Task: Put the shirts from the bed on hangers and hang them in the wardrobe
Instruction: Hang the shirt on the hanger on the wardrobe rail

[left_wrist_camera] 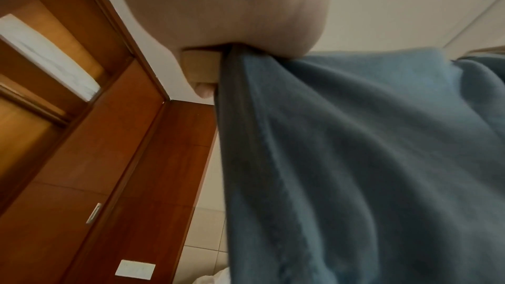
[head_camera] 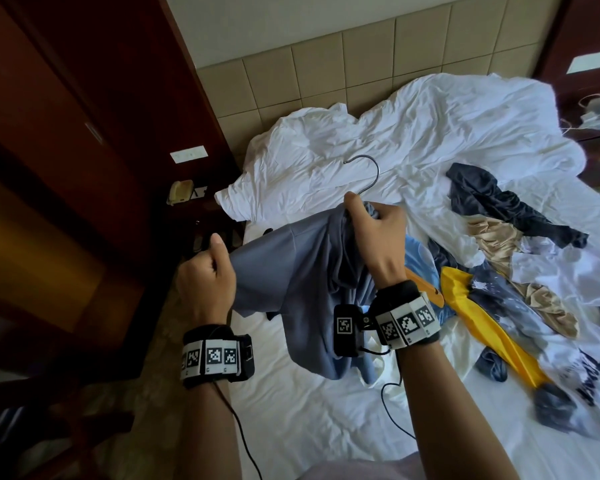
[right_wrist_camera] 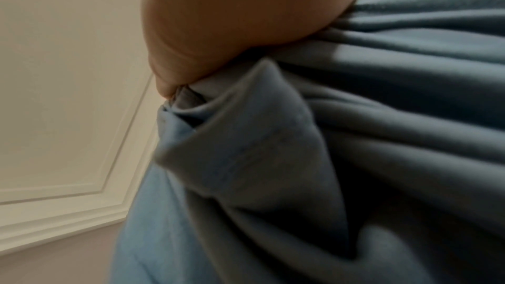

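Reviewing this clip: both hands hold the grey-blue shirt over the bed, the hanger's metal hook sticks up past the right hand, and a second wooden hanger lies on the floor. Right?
Not quite. The second wooden hanger lies on the bed among the clothes, not on the floor; the head view shows it. The rest holds: left hand and right hand hold the grey-blue shirt, with the metal hook past the right hand.

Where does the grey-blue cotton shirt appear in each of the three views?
Head: grey-blue cotton shirt at centre, stretched between both hands.
Left wrist: fills the right half, below the left hand.
Right wrist: fills the right side, bunched under the right hand.
Shared landmark: the shirt itself.
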Demonstrator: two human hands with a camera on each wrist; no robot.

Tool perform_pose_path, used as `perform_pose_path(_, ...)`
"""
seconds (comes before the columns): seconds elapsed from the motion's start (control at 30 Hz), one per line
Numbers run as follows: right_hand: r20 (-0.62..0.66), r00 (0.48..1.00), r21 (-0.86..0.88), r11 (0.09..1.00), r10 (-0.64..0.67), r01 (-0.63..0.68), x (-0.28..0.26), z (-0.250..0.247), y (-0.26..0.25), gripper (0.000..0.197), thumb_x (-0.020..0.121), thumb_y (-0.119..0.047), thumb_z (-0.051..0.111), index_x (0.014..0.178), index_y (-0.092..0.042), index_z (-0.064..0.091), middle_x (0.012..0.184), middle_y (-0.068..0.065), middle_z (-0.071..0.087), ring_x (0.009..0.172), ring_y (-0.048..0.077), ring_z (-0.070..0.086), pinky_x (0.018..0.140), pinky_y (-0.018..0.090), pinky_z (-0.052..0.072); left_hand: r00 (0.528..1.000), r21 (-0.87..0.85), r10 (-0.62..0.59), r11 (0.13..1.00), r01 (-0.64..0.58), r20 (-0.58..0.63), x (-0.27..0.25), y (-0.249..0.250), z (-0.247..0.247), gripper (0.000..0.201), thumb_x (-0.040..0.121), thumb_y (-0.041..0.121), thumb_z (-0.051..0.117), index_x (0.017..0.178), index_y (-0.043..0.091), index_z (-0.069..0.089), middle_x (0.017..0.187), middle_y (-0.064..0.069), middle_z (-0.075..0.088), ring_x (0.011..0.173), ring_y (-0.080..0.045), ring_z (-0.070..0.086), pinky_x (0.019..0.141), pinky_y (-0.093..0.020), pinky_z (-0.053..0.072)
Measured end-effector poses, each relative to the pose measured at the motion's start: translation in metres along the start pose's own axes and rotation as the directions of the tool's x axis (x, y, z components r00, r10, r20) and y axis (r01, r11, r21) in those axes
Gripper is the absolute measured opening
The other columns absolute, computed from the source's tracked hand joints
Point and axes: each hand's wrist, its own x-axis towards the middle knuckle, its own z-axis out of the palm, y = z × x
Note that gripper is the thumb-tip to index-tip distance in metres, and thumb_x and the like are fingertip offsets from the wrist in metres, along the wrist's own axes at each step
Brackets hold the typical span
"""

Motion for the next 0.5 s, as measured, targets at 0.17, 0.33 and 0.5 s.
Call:
perform_pose_path(0.17, -0.003, 1.0, -0.003, 1.0, -0.016, 0.016, 0.004, -0.005, 0.003, 0.047, 0.095, -0.04, 0.068, 0.06, -0.021, 0.044, 0.056, -0.011, 0.035, 0.058, 0.01, 0.032, 0.059, 0.032, 0.031, 0.991, -0.218, -0.079, 0.974, 0.054, -0.104, 0.0, -0.001, -0.005, 0.044, 0.105, 0.033, 0.057, 0.067, 0.01, 0.057, 0.057, 0.004, 0.05, 0.052, -0.006, 0.049, 0.051, -0.011, 0.034)
perform_pose_path(0.33, 0.0, 1.0, -0.022, 1.0, -0.015, 0.015, 0.005, -0.001, 0.006, 0.038, 0.096, -0.042, 0.068, 0.061, -0.031, 0.058, 0.053, -0.017, 0.046, 0.057, 0.002, 0.041, 0.065, 0.029, 0.038, 0.914, -0.35, -0.362, 0.893, 0.283, -0.185, 0.01, -0.009, -0.004, 0.039, 0.105, 0.034, 0.053, 0.077, 0.008, 0.059, 0.062, 0.004, 0.049, 0.052, 0.0, 0.045, 0.052, -0.013, 0.034)
perform_pose_path(0.5, -0.011, 1.0, -0.011, 1.0, -0.012, 0.012, 0.007, -0.005, 0.007, 0.051, 0.096, -0.045, 0.065, 0.055, -0.027, 0.042, 0.056, -0.012, 0.033, 0.059, 0.011, 0.031, 0.063, 0.037, 0.029, 0.865, -0.339, -0.458, 0.863, 0.375, -0.208, 0.015, -0.027, -0.013, 0.044, 0.105, 0.039, 0.045, 0.072, 0.012, 0.053, 0.063, -0.004, 0.048, 0.056, -0.016, 0.041, 0.06, -0.033, 0.036)
